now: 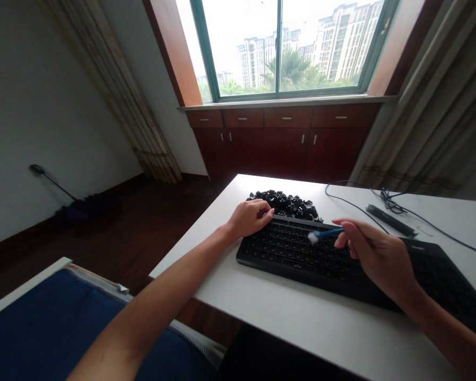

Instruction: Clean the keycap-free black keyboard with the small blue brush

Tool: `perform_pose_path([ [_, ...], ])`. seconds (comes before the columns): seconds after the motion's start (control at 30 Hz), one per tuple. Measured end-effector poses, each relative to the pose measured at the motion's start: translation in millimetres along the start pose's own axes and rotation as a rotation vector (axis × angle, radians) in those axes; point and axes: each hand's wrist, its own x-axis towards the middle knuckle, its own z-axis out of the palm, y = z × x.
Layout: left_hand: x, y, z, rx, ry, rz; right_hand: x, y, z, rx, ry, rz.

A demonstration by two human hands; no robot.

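Observation:
A black keyboard [297,264] with its keycaps off lies on the white table [285,328], its bare key sockets showing. My left hand [252,217] rests at its upper left corner, fingers curled over the back edge. Between the fingers and thumb of my right hand [381,254] is a blue toothbrush [328,233], its white bristles over the middle of the keyboard. Most of the handle is hidden in the hand. Just behind the keyboard, close to my left hand, spreads a pile of loose black keycaps [287,203].
Behind the keyboard on the right lie a long black plastic piece [391,219] and a tangled black cable [391,201]. A blue-covered surface with a pale frame [35,323] stands at the lower left. Wooden cabinets [285,145] sit beneath the window.

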Motion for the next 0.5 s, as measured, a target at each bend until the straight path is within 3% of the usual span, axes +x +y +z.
perform_pose_path([
  [0.1,0.2,-1.0,1.4,0.004,0.005,-0.001,1.5,-2.2,-2.1,-0.089,0.085,-0.047],
  [0.23,0.1,-1.6,2.0,0.009,-0.002,0.003,1.3,-8.0,-0.3,0.052,0.084,0.024],
  [0.4,0.2,-0.9,1.2,0.024,0.006,-0.002,1.1,-4.0,2.6,0.244,-0.09,0.102],
  [0.5,0.2,-0.8,1.4,0.024,0.009,0.0,0.8,-0.7,1.2,0.063,-0.001,0.053],
])
